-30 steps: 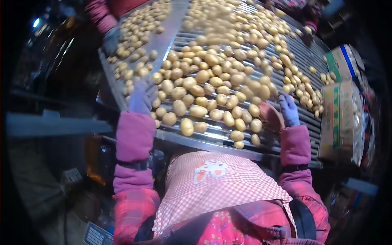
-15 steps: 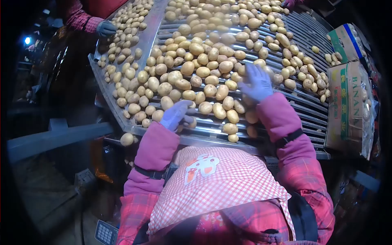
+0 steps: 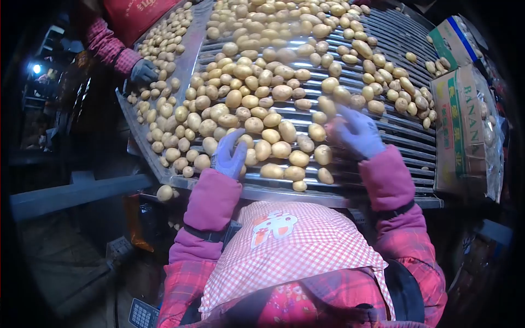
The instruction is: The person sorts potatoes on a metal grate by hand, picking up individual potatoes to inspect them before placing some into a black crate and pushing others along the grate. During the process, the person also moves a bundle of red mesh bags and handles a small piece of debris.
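Potatoes of several sizes lie spread over a slatted metal roller table. My left hand, in a lavender glove, is at the near edge of the pile with thumb and fingers apart, beside a few potatoes. My right hand, gloved alike, reaches in over the rollers from the right. Its fingertips point left and are smeared by motion. A reddish blurred shape shows at those fingertips, and I cannot make out what it is.
Another person's gloved hand rests at small potatoes in the side chute. Cardboard boxes stand along the right side. A metal rail juts in at left. One potato sits outside the table's near left corner.
My right hand has moved down and slightly right, away from the potatoes it was among. My left hand has turned more upright, its fingers spread. Potatoes near the front have shifted.
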{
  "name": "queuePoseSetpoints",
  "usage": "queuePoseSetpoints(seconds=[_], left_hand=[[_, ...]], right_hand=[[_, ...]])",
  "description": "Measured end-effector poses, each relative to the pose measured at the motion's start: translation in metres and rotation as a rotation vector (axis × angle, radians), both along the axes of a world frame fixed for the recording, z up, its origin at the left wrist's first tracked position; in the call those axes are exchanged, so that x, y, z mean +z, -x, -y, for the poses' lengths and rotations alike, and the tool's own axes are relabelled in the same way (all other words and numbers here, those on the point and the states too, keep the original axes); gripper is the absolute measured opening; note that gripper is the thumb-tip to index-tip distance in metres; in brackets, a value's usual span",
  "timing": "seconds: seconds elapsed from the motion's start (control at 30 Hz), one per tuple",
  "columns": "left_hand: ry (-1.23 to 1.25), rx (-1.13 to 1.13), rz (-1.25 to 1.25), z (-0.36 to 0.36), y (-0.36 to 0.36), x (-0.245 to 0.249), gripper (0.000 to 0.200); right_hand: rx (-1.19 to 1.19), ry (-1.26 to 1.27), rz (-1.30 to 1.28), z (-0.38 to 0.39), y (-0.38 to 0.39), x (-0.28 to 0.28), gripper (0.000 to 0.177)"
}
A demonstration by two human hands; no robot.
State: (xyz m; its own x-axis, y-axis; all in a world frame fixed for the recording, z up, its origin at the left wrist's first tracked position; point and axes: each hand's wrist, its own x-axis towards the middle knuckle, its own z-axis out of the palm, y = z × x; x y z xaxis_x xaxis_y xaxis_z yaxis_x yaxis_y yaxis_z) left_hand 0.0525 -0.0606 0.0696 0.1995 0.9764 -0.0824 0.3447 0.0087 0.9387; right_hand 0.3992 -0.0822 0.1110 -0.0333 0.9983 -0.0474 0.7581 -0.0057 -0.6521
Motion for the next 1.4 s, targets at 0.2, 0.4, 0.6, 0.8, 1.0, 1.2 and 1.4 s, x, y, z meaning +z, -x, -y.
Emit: queuePoseSetpoints(seconds=[0.2, 0.4, 0.6, 0.8, 1.0, 1.2, 1.4], left_hand=[[-0.664, -0.109, -0.329, -0.016, -0.053, -0.019, 0.051], [-0.545, -0.322, -0.7, -0.004, -0.08, -0.017, 0.06], [-0.45, -0.332, -0.715, -0.002, -0.081, -0.004, 0.058], [-0.462, -0.312, -0.716, -0.005, -0.084, -0.001, 0.057], [-0.469, -0.308, -0.783, -0.006, -0.088, 0.002, 0.059], [-0.452, -0.235, -0.674, -0.015, -0.091, 0.003, 0.049], [0.448, 0.32, 0.814, -0.066, -0.126, 0.067, 0.044]], right_hand=[[0.143, -0.054, 0.276, 0.069, -0.04, -0.019, 0.054], [-0.123, -0.001, -0.036, 0.037, -0.104, -0.012, 0.042], [-0.276, -0.175, 0.5, -0.062, -0.111, -0.093, 0.068], [0.088, -0.112, -0.188, -0.11, -0.078, -0.031, 0.049], [-0.385, -0.193, 0.276, -0.216, -0.164, -0.055, 0.055], [-0.303, 0.018, 0.46, -0.234, -0.156, -0.049, 0.057], [-0.011, 0.109, -0.521, -0.153, -0.074, 0.038, 0.057]])
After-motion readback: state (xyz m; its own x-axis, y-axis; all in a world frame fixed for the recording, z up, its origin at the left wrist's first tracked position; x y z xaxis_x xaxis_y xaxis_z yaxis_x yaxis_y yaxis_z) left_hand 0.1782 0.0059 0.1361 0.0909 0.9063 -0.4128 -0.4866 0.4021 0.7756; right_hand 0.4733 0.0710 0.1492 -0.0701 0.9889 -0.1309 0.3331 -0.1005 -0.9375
